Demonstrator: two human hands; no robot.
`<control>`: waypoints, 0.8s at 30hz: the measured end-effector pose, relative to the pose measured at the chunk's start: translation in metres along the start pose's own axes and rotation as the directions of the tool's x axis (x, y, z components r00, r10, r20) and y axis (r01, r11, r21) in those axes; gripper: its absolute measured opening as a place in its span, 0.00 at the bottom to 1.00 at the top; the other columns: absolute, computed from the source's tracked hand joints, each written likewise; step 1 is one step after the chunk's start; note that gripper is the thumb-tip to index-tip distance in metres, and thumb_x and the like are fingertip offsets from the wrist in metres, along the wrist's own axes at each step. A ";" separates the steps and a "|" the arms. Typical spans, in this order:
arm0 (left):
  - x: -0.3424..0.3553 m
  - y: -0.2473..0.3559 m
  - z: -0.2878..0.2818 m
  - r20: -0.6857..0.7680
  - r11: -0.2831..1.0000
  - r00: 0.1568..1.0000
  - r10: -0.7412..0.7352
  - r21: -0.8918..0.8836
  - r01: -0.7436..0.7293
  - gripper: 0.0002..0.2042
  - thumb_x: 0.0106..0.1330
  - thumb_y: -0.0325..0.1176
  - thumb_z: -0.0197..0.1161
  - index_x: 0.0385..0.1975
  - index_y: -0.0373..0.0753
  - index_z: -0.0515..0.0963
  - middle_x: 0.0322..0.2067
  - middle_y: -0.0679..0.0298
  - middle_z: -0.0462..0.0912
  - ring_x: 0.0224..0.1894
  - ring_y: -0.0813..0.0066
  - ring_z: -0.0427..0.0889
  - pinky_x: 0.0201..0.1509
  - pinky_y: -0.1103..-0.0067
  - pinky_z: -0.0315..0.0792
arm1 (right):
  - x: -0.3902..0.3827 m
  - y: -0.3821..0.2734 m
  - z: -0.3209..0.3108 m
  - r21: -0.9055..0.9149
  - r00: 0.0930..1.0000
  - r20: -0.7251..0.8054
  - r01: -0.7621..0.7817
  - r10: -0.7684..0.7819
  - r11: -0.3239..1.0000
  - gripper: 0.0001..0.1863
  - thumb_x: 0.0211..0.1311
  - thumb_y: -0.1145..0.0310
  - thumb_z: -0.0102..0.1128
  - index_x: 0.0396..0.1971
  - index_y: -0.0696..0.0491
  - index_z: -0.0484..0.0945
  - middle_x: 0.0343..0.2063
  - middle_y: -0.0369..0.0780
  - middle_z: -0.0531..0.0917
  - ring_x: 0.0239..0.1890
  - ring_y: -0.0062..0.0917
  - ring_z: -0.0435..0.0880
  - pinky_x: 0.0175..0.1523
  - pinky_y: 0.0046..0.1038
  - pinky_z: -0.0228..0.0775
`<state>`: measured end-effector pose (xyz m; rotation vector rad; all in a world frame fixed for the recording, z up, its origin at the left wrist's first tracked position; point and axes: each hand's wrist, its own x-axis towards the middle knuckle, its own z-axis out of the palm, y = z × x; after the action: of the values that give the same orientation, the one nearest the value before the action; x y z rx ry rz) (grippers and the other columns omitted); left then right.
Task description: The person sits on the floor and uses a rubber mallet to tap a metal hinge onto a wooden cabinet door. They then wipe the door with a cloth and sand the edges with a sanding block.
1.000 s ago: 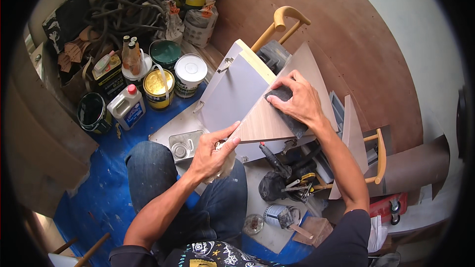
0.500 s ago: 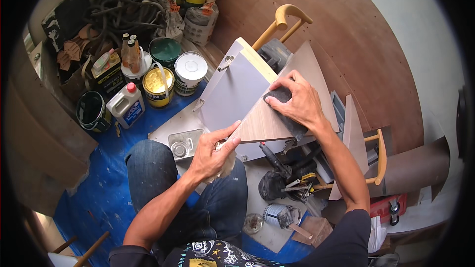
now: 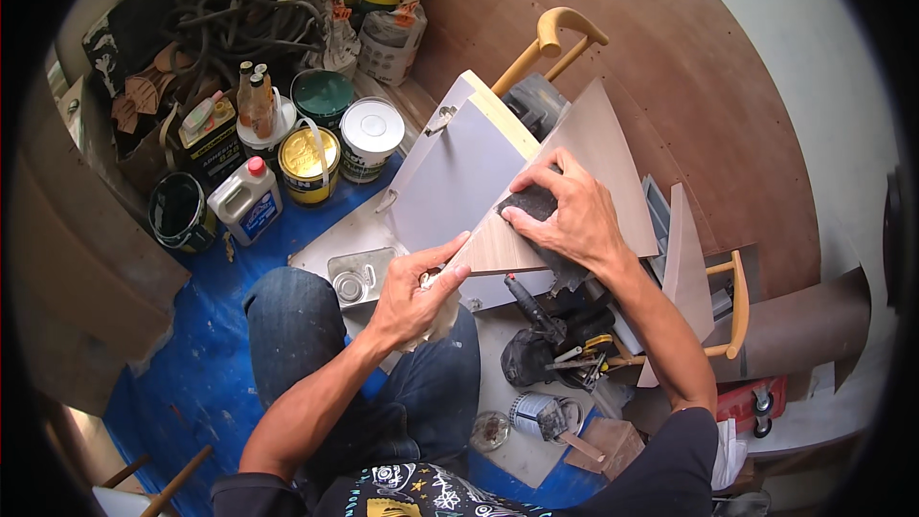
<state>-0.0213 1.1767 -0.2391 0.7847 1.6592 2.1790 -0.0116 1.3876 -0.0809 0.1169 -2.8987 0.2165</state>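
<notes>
A pale wood-grain panel stands tilted in front of me, its near corner pointing at my knees. My left hand is closed on that corner between thumb and fingers, with a crumpled cream cloth bunched under the palm. Pressed against the panel's long edge is a piece of dark sandpaper, which my right hand grips between thumb and fingers. One end of the sandpaper hangs below the panel's lower edge. A white inner board with metal hinges adjoins the panel.
Paint buckets, a white jug and glass bottles crowd the left on a blue sheet. A metal tin lies by my knee. Below the panel are tools and an open can. Wooden chair arms rise behind.
My right hand and the sandpaper have slid a short way along the panel edge, down and left toward the near corner. My left hand keeps its hold there.
</notes>
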 end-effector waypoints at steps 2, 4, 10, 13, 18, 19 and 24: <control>0.000 0.001 0.000 -0.011 1.000 1.000 0.001 -0.002 -0.001 0.22 0.73 0.36 0.63 0.63 0.32 0.76 0.50 0.53 0.88 0.51 0.73 0.83 0.61 0.75 0.72 | -0.007 -0.009 0.005 0.084 0.998 0.029 0.052 -0.055 0.995 0.15 0.50 0.56 0.76 0.36 0.46 0.87 0.39 0.39 0.80 0.37 0.36 0.86 0.42 0.37 0.80; -0.002 0.009 -0.002 0.013 0.997 0.997 -0.076 -0.027 0.076 0.23 0.73 0.37 0.62 0.63 0.31 0.76 0.48 0.54 0.88 0.50 0.73 0.83 0.60 0.75 0.72 | -0.016 -0.026 0.006 0.150 0.989 0.126 0.052 -0.071 0.987 0.15 0.51 0.55 0.77 0.36 0.46 0.87 0.39 0.40 0.81 0.38 0.36 0.86 0.43 0.37 0.80; 0.006 0.005 0.003 0.047 0.996 0.998 -0.047 -0.079 0.050 0.27 0.71 0.37 0.63 0.67 0.30 0.72 0.46 0.55 0.87 0.45 0.73 0.83 0.55 0.75 0.74 | -0.005 0.013 -0.029 0.246 0.998 -0.034 -0.048 0.058 0.968 0.26 0.50 0.63 0.79 0.49 0.54 0.80 0.40 0.46 0.84 0.45 0.39 0.85 0.53 0.37 0.76; 0.010 -0.003 0.004 0.169 0.972 0.977 -0.128 -0.174 0.158 0.33 0.72 0.42 0.58 0.73 0.31 0.63 0.46 0.57 0.85 0.41 0.72 0.85 0.54 0.75 0.74 | -0.001 0.039 -0.058 0.207 0.970 -0.039 -0.226 0.239 0.952 0.21 0.52 0.72 0.76 0.48 0.53 0.83 0.41 0.43 0.85 0.43 0.39 0.85 0.53 0.36 0.76; 0.015 -0.005 0.005 0.205 0.975 0.976 -0.077 -0.188 0.117 0.36 0.71 0.47 0.56 0.75 0.31 0.60 0.50 0.55 0.82 0.38 0.72 0.83 0.50 0.74 0.75 | -0.026 0.037 -0.012 -0.195 0.989 -0.023 0.138 -0.145 0.971 0.15 0.58 0.79 0.66 0.46 0.51 0.87 0.43 0.40 0.86 0.44 0.36 0.84 0.51 0.36 0.77; 0.015 -0.006 0.004 0.207 0.979 0.976 -0.073 -0.171 0.110 0.37 0.71 0.48 0.56 0.75 0.31 0.59 0.51 0.55 0.81 0.37 0.73 0.82 0.49 0.75 0.75 | -0.021 0.043 -0.008 -0.220 0.989 -0.046 0.128 -0.141 0.967 0.15 0.59 0.78 0.65 0.46 0.52 0.87 0.43 0.41 0.87 0.45 0.37 0.83 0.51 0.37 0.77; 0.012 -0.002 0.009 0.194 0.955 0.972 -0.133 -0.238 0.178 0.38 0.70 0.51 0.56 0.76 0.33 0.59 0.46 0.58 0.82 0.35 0.75 0.80 0.45 0.77 0.75 | 0.017 0.119 0.013 -0.296 0.991 -0.128 -0.003 -0.037 0.955 0.15 0.61 0.78 0.62 0.47 0.53 0.86 0.44 0.41 0.87 0.47 0.39 0.83 0.53 0.38 0.76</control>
<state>-0.0261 1.1907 -0.2367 0.7233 1.2793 2.0903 -0.0424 1.5022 -0.1056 0.0724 -2.7572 -0.2071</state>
